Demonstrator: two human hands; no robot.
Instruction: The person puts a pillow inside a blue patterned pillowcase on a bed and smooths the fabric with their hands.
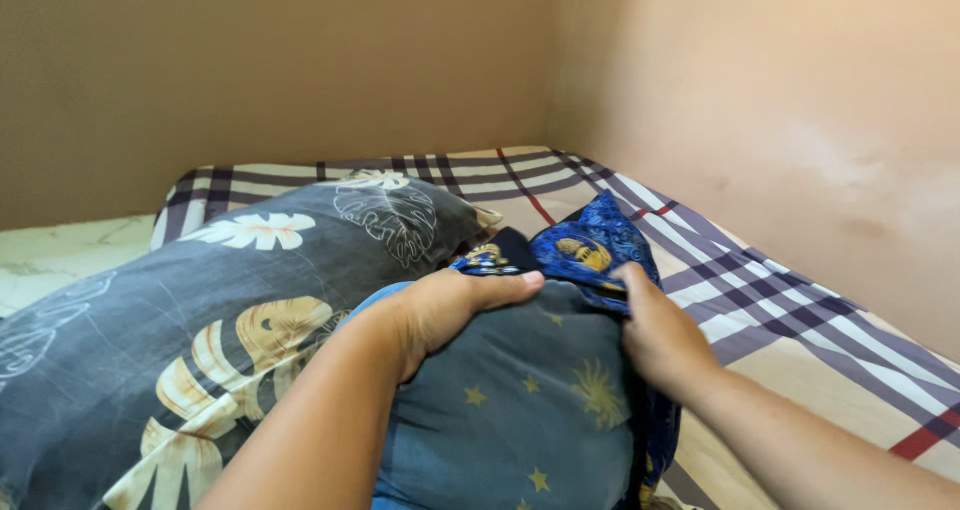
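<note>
**Head view: two hands on a star-patterned pillow on a bed**

Head camera looks down at a bed [800, 320] covered with a cream sheet crossed by purple and red plaid lines, set into the corner of two plain tan walls [780, 100]. A strip of pale marbled floor [50, 255] shows at the left edge.

The left hand [450, 305] lies palm down on top of a blue-grey pillow [520, 400] printed with small yellow stars and a sun. Its fingers are stretched out flat and close together, pointing right, the fingertips reaching the pillow's upper edge; it presses on the fabric rather than gripping it.

The right hand [660, 335] rests at the pillow's right edge, fingers curled down over the seam where the blue-grey cover meets a bright blue cloth with yellow motifs [595, 245]. Whether those fingers pinch the fabric or merely lie on it, I cannot tell, as the fingertips are hidden from above.

The bright blue cloth bunches up just beyond both hands, touching the top of the star pillow and running down its right side.

To the left, touching the star pillow, lies a larger dark grey pillow [200, 320] printed with white and yellow leaves; the left forearm crosses in front of it.
</note>
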